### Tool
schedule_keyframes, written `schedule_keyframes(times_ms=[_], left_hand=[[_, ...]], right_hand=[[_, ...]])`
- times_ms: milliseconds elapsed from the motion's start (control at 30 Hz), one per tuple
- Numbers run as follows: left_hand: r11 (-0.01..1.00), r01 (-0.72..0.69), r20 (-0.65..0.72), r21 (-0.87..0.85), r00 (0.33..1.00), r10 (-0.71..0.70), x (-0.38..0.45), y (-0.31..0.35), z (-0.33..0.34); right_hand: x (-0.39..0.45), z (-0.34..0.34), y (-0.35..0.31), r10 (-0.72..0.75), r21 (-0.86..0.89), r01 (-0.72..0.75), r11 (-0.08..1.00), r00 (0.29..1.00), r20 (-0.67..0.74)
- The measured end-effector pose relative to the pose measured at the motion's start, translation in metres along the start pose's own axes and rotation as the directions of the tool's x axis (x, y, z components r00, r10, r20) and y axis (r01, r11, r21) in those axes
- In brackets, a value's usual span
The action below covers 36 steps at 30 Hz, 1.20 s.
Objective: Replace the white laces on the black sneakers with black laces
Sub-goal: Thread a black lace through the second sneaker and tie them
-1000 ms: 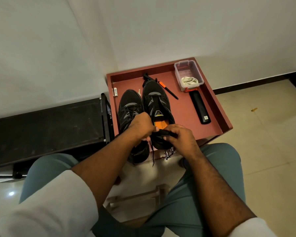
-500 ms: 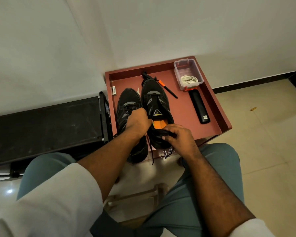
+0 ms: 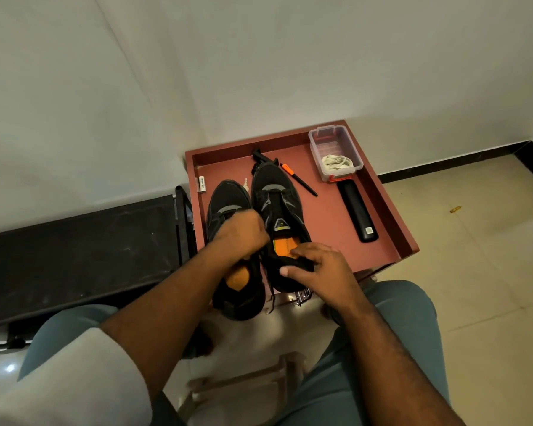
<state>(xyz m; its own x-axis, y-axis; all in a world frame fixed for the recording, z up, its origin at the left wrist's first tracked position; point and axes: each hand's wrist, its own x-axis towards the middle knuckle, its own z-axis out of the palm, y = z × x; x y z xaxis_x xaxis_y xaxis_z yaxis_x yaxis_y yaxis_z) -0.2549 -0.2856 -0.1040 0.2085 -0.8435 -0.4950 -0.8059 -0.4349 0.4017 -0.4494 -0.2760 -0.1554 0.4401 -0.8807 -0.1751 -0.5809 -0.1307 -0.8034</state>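
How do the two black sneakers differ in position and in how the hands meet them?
The left sneaker sits nearer the person, its heel past the tray edge; the right sneaker lies farther back. The left hand is bunched over the left sneaker's tongue area; the right hand grips the right sneaker's heel collar. Both show orange insoles.

No legible text; small white tube (image 3: 202, 184) bears print, black bar (image 3: 357, 211) white label, both unreadable.

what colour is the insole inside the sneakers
Orange; the head view shows it best inside the right sneaker, at its insole.
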Motion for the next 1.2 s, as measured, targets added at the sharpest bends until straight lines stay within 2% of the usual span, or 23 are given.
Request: schedule_keyframes(times_ms=[67, 167, 333, 467, 567, 633, 767, 833, 933, 1067, 1133, 1200], left_hand=[[0.998, -0.053, -0.151, -0.035, 0.987, 0.048, 0.017, 0.002, -0.014], [0.985, -0.155, -0.265, -0.08, 0.956, 0.129, 0.046, 0.013, -0.023], [0.994, -0.112, -0.206, -0.011, 0.973, 0.107, 0.088, 0.016, -0.016], [0.982, -0.155, -0.227, 0.104, 0.958, 0.176, 0.1, 0.021, -0.011], [0.968, -0.21, -0.178, 0.135, 0.956, 0.232, 0.103, 0.021, -0.01], [0.977, -0.211, -0.185, 0.038, 0.959, 0.214, 0.104, 0.014, -0.013], [0.954, -0.151, -0.236, -0.261, 0.968, 0.089, 0.099, -0.005, -0.018], [0.924, -0.14, -0.195, -0.355, 0.978, 0.073, 0.095, -0.007, -0.018], [0.908, -0.149, -0.186, -0.392, 0.979, 0.08, 0.088, -0.004, -0.017], [0.881, -0.051, -0.128, -0.469, 0.992, -0.011, 0.076, -0.001, -0.008], [0.875, -0.01, -0.096, -0.484, 0.994, -0.042, 0.071, 0.0, -0.001], [0.847, -0.001, -0.126, -0.532, 0.989, -0.077, 0.066, 0.0, 0.003]], right_hand=[[0.009, -0.005, -0.005, 0.016, 0.013, -0.014, 1.0, 0.994, -0.107], [0.037, -0.007, -0.017, -0.04, -0.219, -0.008, 0.976, 0.976, -0.215], [0.074, -0.001, -0.025, 0.056, -0.405, -0.115, 0.907, 0.987, -0.154], [0.074, 0.005, -0.023, 0.023, -0.458, -0.118, 0.881, 0.978, -0.208], [0.073, 0.006, -0.021, 0.019, -0.457, -0.135, 0.879, 0.968, -0.249], [0.072, 0.005, -0.018, 0.046, -0.43, -0.164, 0.888, 0.961, -0.273], [0.07, 0.003, -0.019, 0.079, -0.41, -0.186, 0.893, 0.961, -0.264], [0.067, 0.006, -0.023, 0.037, -0.399, -0.138, 0.906, 0.967, -0.251], [0.059, 0.015, -0.032, -0.057, -0.372, -0.068, 0.926, 0.948, -0.314], [0.057, 0.03, -0.037, 0.197, -0.423, -0.231, 0.876, 0.973, -0.122], [0.062, 0.031, -0.037, 0.261, -0.397, -0.258, 0.881, 0.964, -0.048], [0.065, 0.032, -0.039, 0.292, -0.379, -0.266, 0.886, 0.956, 0.011]])
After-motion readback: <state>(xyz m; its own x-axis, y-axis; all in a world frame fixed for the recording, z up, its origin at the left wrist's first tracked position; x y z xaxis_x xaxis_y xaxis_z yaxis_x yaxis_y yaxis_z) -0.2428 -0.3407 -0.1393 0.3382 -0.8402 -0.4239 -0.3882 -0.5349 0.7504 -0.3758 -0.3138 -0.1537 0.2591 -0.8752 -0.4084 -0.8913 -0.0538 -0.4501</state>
